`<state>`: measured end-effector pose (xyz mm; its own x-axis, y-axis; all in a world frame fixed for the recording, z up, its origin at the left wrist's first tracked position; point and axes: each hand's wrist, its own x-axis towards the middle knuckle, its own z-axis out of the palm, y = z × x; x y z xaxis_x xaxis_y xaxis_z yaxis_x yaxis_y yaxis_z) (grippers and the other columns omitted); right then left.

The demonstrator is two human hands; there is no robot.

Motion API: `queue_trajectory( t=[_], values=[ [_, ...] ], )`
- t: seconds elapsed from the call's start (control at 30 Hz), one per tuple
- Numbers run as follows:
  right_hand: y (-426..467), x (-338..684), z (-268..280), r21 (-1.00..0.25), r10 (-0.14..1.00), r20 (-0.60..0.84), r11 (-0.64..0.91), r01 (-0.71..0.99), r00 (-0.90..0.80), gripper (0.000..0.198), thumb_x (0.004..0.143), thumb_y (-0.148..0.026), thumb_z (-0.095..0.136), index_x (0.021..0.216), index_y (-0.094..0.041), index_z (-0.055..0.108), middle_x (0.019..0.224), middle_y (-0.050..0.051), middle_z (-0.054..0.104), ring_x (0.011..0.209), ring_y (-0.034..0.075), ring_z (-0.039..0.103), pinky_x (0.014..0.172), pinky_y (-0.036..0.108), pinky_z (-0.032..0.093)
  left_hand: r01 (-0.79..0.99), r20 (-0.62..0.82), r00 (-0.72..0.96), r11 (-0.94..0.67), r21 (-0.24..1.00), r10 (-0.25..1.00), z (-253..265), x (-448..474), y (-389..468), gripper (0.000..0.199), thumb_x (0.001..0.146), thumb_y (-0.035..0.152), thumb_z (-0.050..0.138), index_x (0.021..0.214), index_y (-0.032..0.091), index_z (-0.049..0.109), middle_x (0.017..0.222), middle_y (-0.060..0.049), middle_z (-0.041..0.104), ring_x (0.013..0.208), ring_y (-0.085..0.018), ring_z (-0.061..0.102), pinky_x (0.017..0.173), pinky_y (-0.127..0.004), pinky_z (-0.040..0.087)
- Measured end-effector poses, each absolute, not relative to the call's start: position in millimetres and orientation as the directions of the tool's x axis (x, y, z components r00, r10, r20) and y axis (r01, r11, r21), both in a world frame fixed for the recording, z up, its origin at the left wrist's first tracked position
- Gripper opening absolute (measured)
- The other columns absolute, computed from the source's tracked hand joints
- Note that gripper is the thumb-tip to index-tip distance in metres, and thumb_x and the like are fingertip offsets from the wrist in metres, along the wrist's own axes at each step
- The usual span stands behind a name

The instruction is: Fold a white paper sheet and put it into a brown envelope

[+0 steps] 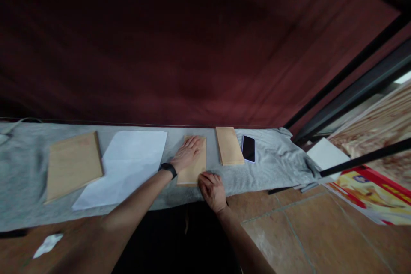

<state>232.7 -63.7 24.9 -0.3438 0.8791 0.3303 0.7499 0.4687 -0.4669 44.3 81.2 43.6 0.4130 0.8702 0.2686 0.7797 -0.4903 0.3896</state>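
Observation:
In front of me a narrow brown paper envelope (pixel 190 174) lies on the grey cloth, with a pale edge along its near end. My left hand (pixel 189 152) rests flat across its upper part, fingers stretched out, a black band on the wrist. At the envelope's near right corner, my right hand (pixel 212 190) has its fingers curled in around the edge. Just to the right is a small stack of similar brown envelopes (pixel 230 146). Large white paper sheets (pixel 131 165) spread out left of my hands.
A larger stack of brown paper (pixel 73 162) overlaps the sheets at left. A phone (pixel 248 148) lies beside the envelope stack. Grey cloth (pixel 272 171) covers the narrow table, against a dark red curtain (pixel 192 51). Black metal bars (pixel 349 72) and a printed box (pixel 375 195) stand right.

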Motion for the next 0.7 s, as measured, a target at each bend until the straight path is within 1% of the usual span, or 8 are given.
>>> queue_trajectory(
  t=[0.1,0.23,0.4,0.53,0.7],
  values=[
    [-63.9,231.5,25.4,-0.479,0.884,0.332,0.458,0.749,-0.329,0.033,0.100,-0.025,0.049,0.130,-0.027,0.063,0.122,0.007,0.067,0.105,0.022,0.060,0.093,0.039,0.044,0.780,0.268,0.424,-0.499,0.379,0.865,35.8,49.9,104.3,0.053,0.096,0.033,0.041,0.146,0.016,0.046,0.155,-0.013,0.044,0.147,-0.024,0.034,0.122,-0.044,0.023],
    [-63.9,229.7,25.1,-0.505,0.886,0.346,0.454,0.734,-0.310,0.034,0.100,-0.026,0.047,0.130,-0.028,0.063,0.123,0.007,0.067,0.104,0.023,0.061,0.094,0.041,0.045,0.783,0.256,0.441,-0.508,0.358,0.860,25.3,52.8,112.5,0.052,0.096,0.036,0.040,0.145,0.020,0.048,0.153,-0.012,0.048,0.145,-0.024,0.038,0.122,-0.047,0.020],
    [-63.6,228.6,25.0,-0.510,0.880,0.360,0.463,0.725,-0.309,0.035,0.099,-0.024,0.047,0.131,-0.027,0.062,0.123,0.007,0.067,0.104,0.024,0.060,0.094,0.042,0.045,0.766,0.249,0.495,-0.553,0.327,0.832,21.0,49.6,105.8,0.053,0.098,0.037,0.036,0.147,0.021,0.045,0.156,-0.009,0.044,0.147,-0.021,0.035,0.123,-0.042,0.015],
    [-63.7,228.5,25.4,-0.513,0.886,0.349,0.454,0.729,-0.306,0.034,0.099,-0.024,0.047,0.130,-0.026,0.063,0.122,0.007,0.067,0.104,0.024,0.060,0.094,0.042,0.044,0.745,0.226,0.550,-0.595,0.303,0.804,21.1,47.9,97.6,0.054,0.099,0.039,0.034,0.148,0.018,0.044,0.158,-0.009,0.041,0.148,-0.019,0.033,0.123,-0.037,0.014],
    [-63.9,230.2,23.3,-0.499,0.866,0.367,0.491,0.713,-0.340,0.034,0.098,-0.021,0.049,0.131,-0.023,0.061,0.123,0.007,0.066,0.106,0.023,0.058,0.093,0.041,0.043,0.747,0.151,0.613,-0.631,0.207,0.775,21.0,47.7,79.6,0.058,0.102,0.043,0.028,0.153,0.017,0.035,0.161,-0.008,0.034,0.150,-0.017,0.027,0.124,-0.035,0.013]
  ],
)
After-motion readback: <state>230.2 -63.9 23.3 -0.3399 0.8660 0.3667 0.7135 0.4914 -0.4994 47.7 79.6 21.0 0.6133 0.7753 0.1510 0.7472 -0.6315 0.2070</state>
